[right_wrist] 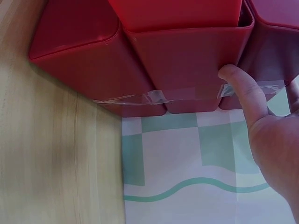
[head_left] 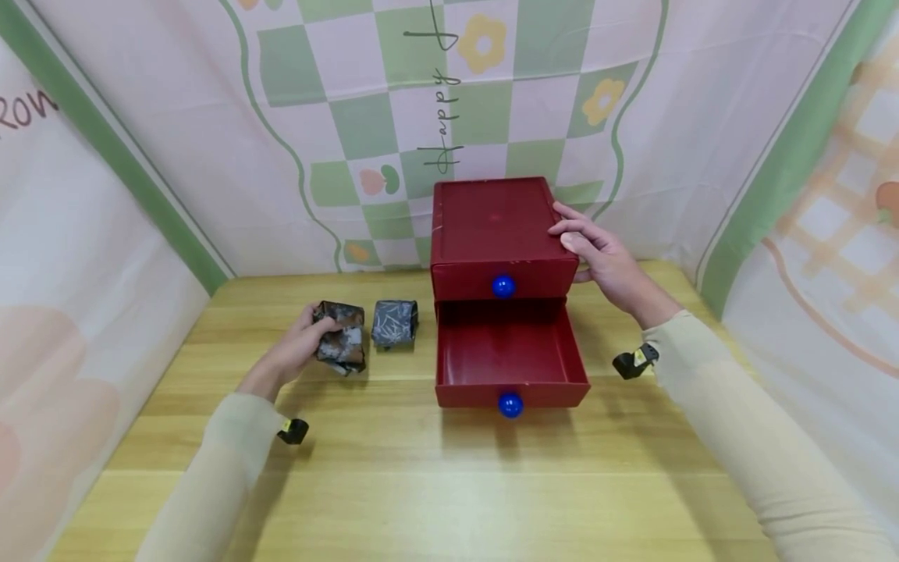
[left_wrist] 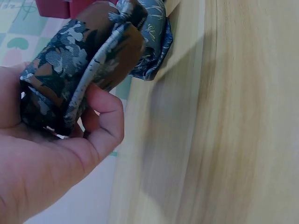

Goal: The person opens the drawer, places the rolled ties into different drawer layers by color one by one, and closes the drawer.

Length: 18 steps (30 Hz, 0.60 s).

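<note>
My left hand [head_left: 298,347] grips a folded bundle of patterned cloth [head_left: 348,337], brown, grey and black. In the left wrist view the thumb and fingers pinch this bundle [left_wrist: 65,60] by its near end, a little above the table. A second folded cloth, dark grey with pale streaks [head_left: 395,323], sits just right of it. My right hand [head_left: 604,261] rests against the right side of a red drawer unit [head_left: 495,222], fingers extended. A drawer [head_left: 513,396] with a blue knob is pulled out, its visible inside bare. The drawer above is closed.
The right wrist view shows three stacked red boxes joined by clear tape [right_wrist: 156,96]; the middle one has its drawer out. The wooden table [head_left: 393,484] spreads in front. A checked cloth backdrop [head_left: 421,86] rises behind the unit.
</note>
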Tool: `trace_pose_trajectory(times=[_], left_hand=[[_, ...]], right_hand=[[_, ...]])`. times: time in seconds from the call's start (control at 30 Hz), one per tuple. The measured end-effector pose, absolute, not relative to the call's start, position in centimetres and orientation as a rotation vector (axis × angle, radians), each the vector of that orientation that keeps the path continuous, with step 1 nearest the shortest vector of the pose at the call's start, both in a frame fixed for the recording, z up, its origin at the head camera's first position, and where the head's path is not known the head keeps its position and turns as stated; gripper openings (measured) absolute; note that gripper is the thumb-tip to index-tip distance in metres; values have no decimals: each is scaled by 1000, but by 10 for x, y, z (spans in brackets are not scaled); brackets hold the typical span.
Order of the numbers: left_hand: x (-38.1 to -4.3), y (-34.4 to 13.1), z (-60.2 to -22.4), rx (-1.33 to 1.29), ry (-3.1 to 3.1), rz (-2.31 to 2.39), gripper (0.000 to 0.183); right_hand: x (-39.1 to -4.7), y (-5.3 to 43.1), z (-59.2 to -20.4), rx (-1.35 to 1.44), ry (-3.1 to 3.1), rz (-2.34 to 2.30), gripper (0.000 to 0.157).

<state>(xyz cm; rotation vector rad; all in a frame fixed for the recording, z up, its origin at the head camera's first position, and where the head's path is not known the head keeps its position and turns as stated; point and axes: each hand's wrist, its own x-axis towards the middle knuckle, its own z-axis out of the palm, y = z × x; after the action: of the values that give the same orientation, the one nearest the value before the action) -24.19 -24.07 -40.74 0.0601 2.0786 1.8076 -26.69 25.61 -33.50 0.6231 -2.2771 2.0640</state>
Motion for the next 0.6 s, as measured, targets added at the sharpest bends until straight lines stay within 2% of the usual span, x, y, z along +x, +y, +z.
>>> trace_pose_trajectory(times=[0.6], left_hand=[[-238,-233,-400,72,2039,1946,57]], right_hand=[[-268,256,-337,600,-2267,2081,29]])
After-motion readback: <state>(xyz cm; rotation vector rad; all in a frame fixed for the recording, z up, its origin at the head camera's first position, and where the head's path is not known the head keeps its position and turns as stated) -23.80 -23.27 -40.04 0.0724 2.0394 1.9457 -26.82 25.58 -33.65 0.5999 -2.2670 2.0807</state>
